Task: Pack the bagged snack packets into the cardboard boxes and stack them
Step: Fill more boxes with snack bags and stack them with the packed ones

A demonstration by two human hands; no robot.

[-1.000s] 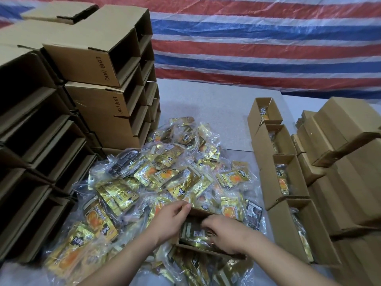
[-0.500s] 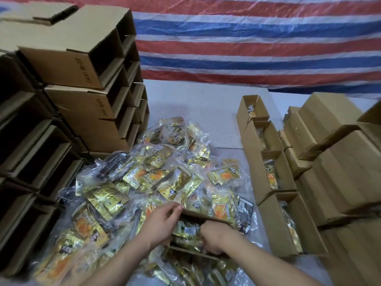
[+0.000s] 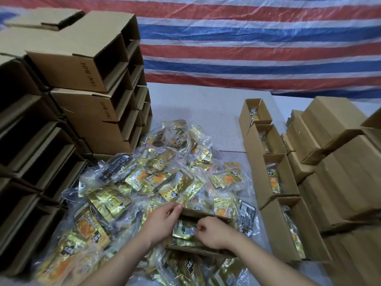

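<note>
Gleaming gold bagged packets, boxed.

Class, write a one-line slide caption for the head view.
Both hands, left hand and right hand, tuck snack packets into a cardboard box.

Matt brown cardboard boxes; glossy gold foil packets in crinkled clear plastic.

From my remote seat, my right hand covers much of the open brown cardboard box I'm filling, so I cannot count the gold foil packets inside. The stacked dark-mouthed cardboard boxes run off the left edge. The closed brown cartons are cut by the right edge. Print on the heaped clear-bagged snack packets is too blurred to read.
</note>
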